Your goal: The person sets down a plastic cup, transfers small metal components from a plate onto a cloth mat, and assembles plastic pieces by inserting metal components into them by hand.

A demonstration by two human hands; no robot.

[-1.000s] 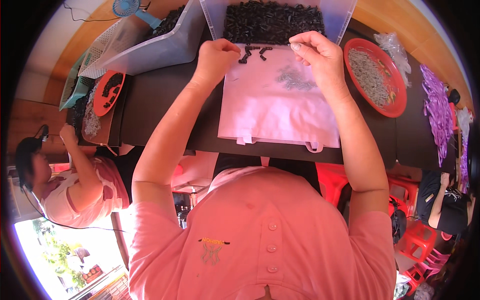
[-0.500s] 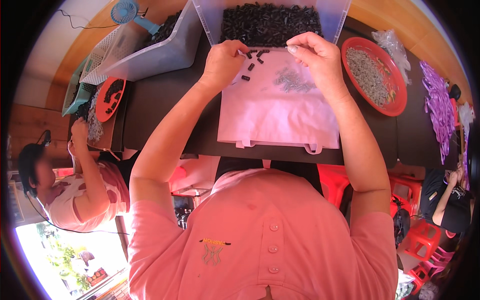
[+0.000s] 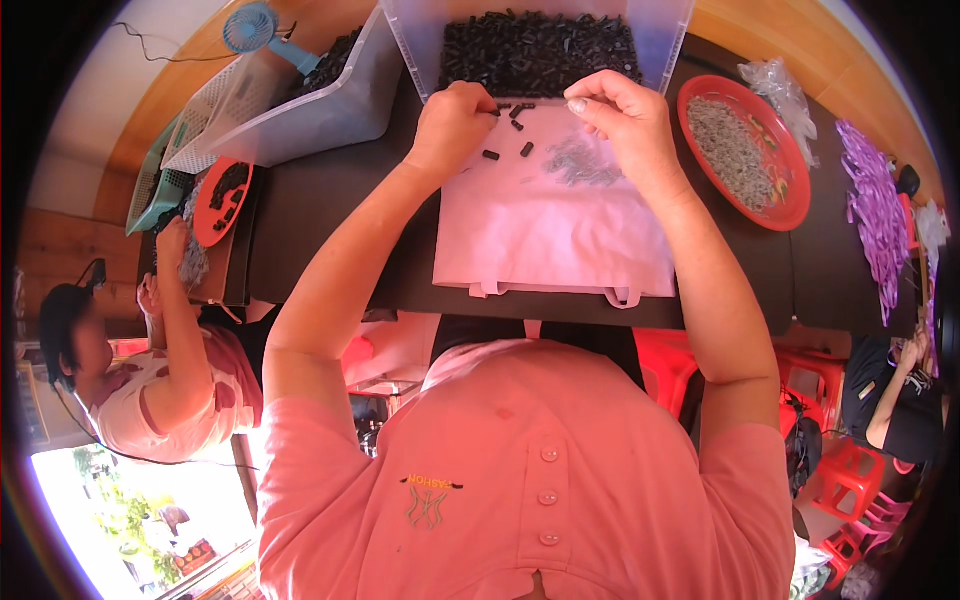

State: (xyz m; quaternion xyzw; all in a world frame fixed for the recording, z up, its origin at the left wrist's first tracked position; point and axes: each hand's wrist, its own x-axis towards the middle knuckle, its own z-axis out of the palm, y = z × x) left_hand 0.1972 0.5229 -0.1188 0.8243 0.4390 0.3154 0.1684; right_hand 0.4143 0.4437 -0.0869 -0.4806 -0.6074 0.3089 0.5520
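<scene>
On the pink cloth (image 3: 560,230) spread over the dark worktop (image 3: 330,220), the left hand (image 3: 452,125) rests curled at the cloth's far edge, fingers together beside a few small black pieces (image 3: 508,135). The right hand (image 3: 622,112) pinches something tiny between thumb and forefinger, above a grey pile (image 3: 580,160). Just beyond the cloth stands a clear bin (image 3: 660,30) of black pieces; right of the cloth sits a red tray (image 3: 790,205).

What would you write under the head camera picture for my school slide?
Both hands, left hand and right hand, sort small black plastic pieces on a pink cloth sheet beside a clear plastic bin.
</scene>
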